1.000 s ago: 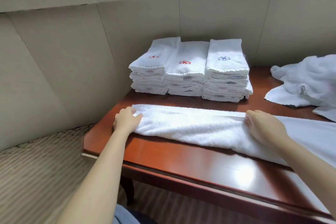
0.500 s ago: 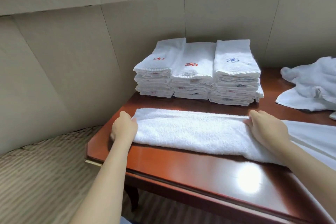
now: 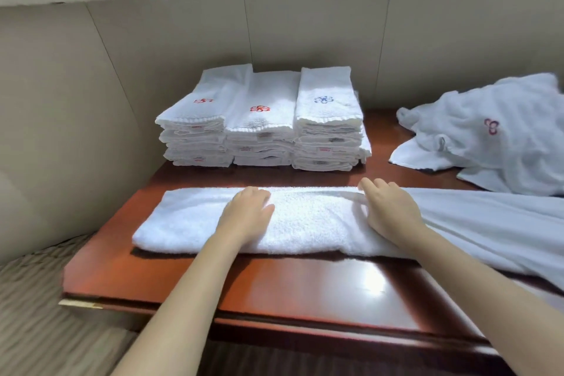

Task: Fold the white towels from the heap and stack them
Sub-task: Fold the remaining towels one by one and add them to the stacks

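Laid lengthwise along the near part of the worktop (image 3: 274,290): one white towel (image 3: 314,223), folded into a long band, with the right end running out of view. Pressed on top of it, left hand (image 3: 247,214) near the middle of the thick part and right hand (image 3: 392,212) where the thick part meets the thinner, flatter cloth. Grip of both spread flat, fingers straight and close together, pinching nothing, palms down on the terry. Probably placed so to smooth the band and fix the crease before folding it crosswise; judged as the middle of one fold, not the end.

Behind, against the wall, three stacks of folded towels (image 3: 262,131) side by side and touching, embroidered marks up, red on two and blue on the right one. Kept apart from the band, so room left for working. At far right, the heap (image 3: 503,137) of unfolded towels, loose and crumpled, close to the band's far edge; contact not clear.

No box, basket or tray in view: finished towels only in the stacks, the rest only in the heap.
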`<state>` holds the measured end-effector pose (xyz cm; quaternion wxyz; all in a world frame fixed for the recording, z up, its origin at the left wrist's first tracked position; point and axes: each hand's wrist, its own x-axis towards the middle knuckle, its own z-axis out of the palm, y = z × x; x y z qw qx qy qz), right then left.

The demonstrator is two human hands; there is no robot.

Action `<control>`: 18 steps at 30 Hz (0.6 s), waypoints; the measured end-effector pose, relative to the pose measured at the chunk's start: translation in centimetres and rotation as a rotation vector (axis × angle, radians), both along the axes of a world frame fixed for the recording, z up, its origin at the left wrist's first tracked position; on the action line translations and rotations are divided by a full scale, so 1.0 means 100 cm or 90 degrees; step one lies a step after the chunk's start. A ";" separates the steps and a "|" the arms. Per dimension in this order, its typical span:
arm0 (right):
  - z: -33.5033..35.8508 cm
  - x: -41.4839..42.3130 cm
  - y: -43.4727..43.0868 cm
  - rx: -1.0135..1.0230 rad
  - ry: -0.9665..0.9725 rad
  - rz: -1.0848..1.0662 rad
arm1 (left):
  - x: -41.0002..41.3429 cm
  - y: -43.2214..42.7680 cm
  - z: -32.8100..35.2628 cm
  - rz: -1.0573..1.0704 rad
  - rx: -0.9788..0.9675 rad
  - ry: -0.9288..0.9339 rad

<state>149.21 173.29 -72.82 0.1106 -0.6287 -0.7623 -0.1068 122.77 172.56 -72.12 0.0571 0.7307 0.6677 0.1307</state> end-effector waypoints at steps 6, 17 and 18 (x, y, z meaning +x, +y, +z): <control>0.012 0.054 -0.027 -0.100 -0.039 -0.157 | 0.096 0.011 -0.001 -0.102 -0.027 0.003; 0.032 0.218 -0.068 0.000 0.083 -0.543 | 0.169 0.017 -0.017 -0.118 0.030 0.026; 0.028 0.225 -0.067 0.028 0.088 -0.559 | 0.168 0.017 -0.018 -0.119 0.031 0.022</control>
